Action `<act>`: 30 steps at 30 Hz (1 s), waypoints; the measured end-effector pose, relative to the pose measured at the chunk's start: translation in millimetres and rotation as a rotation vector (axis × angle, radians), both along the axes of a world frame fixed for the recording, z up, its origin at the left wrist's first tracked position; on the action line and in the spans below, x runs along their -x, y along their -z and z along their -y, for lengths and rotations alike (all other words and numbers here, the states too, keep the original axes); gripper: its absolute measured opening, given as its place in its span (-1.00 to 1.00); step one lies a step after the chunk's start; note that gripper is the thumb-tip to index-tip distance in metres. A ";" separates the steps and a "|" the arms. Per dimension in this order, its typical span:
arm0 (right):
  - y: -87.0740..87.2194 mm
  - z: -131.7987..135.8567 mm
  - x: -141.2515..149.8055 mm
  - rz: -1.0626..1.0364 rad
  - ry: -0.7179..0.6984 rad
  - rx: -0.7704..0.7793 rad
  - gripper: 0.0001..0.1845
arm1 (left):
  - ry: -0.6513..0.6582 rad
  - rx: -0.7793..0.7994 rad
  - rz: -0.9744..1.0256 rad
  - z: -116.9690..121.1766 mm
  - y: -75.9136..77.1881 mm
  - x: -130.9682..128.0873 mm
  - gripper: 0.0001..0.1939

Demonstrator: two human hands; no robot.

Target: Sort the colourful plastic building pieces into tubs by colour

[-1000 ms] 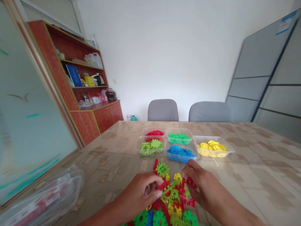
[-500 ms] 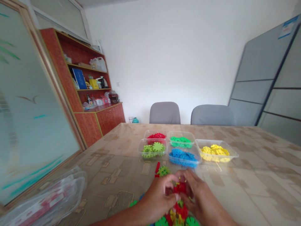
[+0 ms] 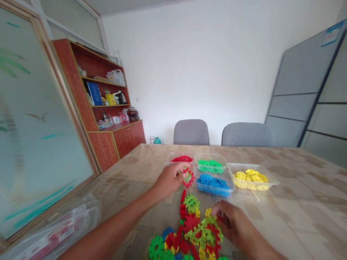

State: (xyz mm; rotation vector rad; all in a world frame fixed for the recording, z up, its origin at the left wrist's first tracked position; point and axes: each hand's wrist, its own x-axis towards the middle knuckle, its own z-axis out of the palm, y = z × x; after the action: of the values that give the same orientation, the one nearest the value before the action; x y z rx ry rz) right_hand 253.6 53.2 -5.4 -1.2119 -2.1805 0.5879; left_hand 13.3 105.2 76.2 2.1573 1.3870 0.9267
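My left hand [image 3: 168,181] is closed, pinching a red toothed ring piece [image 3: 193,177] by its left side, above the front of the boxes. My right hand [image 3: 233,221] curls its fingers at the right edge of the loose plastic pieces, against a red toothed piece [image 3: 217,240]; part of it is hidden behind the fingers. Beside that lie a light green triangular toothed piece [image 3: 197,234] and a red gear-shaped piece [image 3: 190,221]. Farther up the pile sits a light green square-grid gear [image 3: 192,203]. Green notched discs [image 3: 156,247] lie at the lower left.
Clear plastic boxes on the table [image 3: 295,191] hold red pieces [image 3: 182,159], green pieces [image 3: 210,166], blue pieces [image 3: 213,184] and yellow pieces [image 3: 251,177]. My left hand covers most of another box. Plastic bags [image 3: 62,231] lie at left; two grey chairs [image 3: 191,131] stand behind.
Both hands came together over the pile, then parted. My left hand has moved up and away towards the boxes with the red toothed ring; my right hand stays by the pile, slightly lower.
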 end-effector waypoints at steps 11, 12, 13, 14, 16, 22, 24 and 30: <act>13.9 -11.0 -14.9 0.091 -0.098 0.025 -0.77 | -0.403 -0.040 -0.232 -125.9 -2.2 41.5 -0.73; 12.1 -10.4 -14.9 0.091 -0.090 0.026 -0.78 | -0.412 -0.032 -0.250 -128.3 0.5 40.7 -0.73; 9.8 -9.7 -15.0 0.093 -0.081 0.026 -0.80 | -0.418 -0.024 -0.266 -130.1 2.8 39.8 -0.73; 7.3 -9.0 -15.1 0.094 -0.071 0.024 -0.82 | -0.422 -0.019 -0.279 -131.5 4.6 38.9 -0.73; 1.8 -7.5 -15.3 0.082 -0.059 0.024 -0.85 | -0.422 -0.011 -0.299 -133.5 6.8 37.9 -0.71; -16.1 -3.6 -13.4 -0.018 -0.031 0.101 -0.96 | -0.366 -0.014 -0.326 -131.0 4.4 42.5 -0.73; -22.0 -3.3 -12.0 -0.051 -0.015 0.135 -0.90 | -0.336 -0.028 -0.331 -123.5 2.9 45.6 -0.75; -30.9 -17.0 -7.9 -0.228 0.022 0.180 -0.72 | -0.214 -0.086 -0.318 -78.8 3.5 60.3 -0.82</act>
State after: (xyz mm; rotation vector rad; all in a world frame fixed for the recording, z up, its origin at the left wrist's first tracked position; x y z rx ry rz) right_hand 261.5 70.2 25.5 -1.1940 -1.9539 0.8837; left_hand -47.1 184.0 72.7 2.3312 1.7876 0.7506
